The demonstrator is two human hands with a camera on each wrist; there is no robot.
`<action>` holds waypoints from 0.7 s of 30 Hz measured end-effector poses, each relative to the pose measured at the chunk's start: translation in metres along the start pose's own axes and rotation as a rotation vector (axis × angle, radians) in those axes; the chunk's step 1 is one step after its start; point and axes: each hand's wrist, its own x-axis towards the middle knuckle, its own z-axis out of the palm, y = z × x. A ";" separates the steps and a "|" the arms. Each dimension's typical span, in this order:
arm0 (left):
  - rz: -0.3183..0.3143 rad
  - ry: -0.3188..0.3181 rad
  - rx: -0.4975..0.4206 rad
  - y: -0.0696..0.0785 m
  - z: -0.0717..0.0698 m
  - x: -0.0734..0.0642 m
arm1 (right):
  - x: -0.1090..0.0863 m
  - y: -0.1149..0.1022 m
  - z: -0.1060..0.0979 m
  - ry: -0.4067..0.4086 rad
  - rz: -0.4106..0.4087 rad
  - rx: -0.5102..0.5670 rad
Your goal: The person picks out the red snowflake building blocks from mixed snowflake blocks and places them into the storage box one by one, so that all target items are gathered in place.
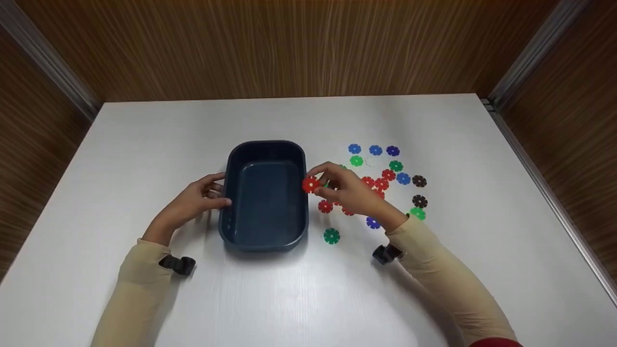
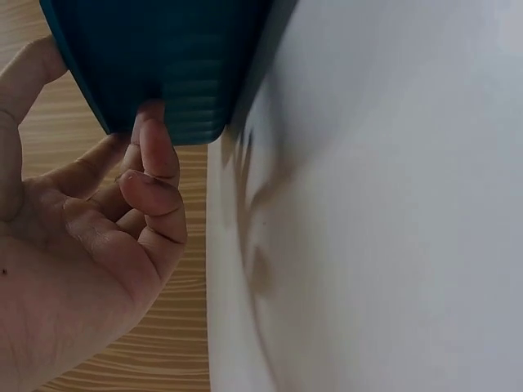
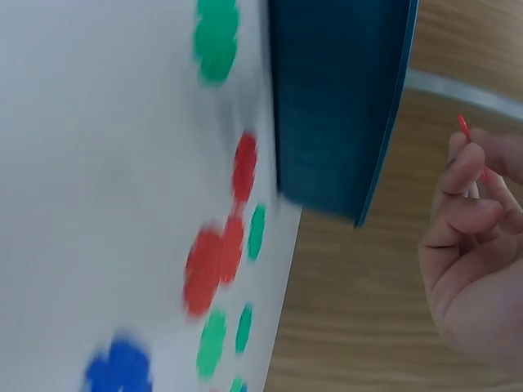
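Note:
A dark blue plastic tub (image 1: 267,205) with rounded corners stands upright on the table. My left hand (image 1: 196,198) holds it by its left side, thumb over the rim and fingers along the outer wall. In the left wrist view the left hand's curled fingertips lie against the ribbed wall of the tub (image 2: 192,90). Between right thumb and fingers, my right hand (image 1: 344,187) pinches a red notched disc (image 1: 311,184) at the tub's right rim. The right wrist view shows that disc (image 3: 463,126) almost edge-on, raised above rim height.
Right of the tub, several notched discs lie flat: red (image 1: 325,206), green (image 1: 331,236), blue (image 1: 375,150) and black (image 1: 419,201). The right hand covers some. The white table (image 1: 270,299) meets wood-grain panels (image 1: 289,48) behind and at both sides.

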 end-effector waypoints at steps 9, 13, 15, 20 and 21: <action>0.001 0.008 0.017 -0.001 0.001 0.001 | 0.007 -0.014 0.031 -0.064 -0.064 0.091; 0.020 0.013 0.001 -0.002 0.001 0.002 | 0.009 -0.018 0.040 -0.082 -0.062 0.113; 0.026 0.019 0.006 -0.003 0.001 0.003 | 0.010 -0.019 0.044 -0.089 -0.057 0.124; 0.026 0.021 0.018 -0.001 0.001 0.002 | 0.011 -0.022 0.051 -0.093 -0.047 0.138; 0.026 0.020 0.015 -0.001 0.001 0.002 | 0.012 -0.022 0.053 -0.095 -0.046 0.136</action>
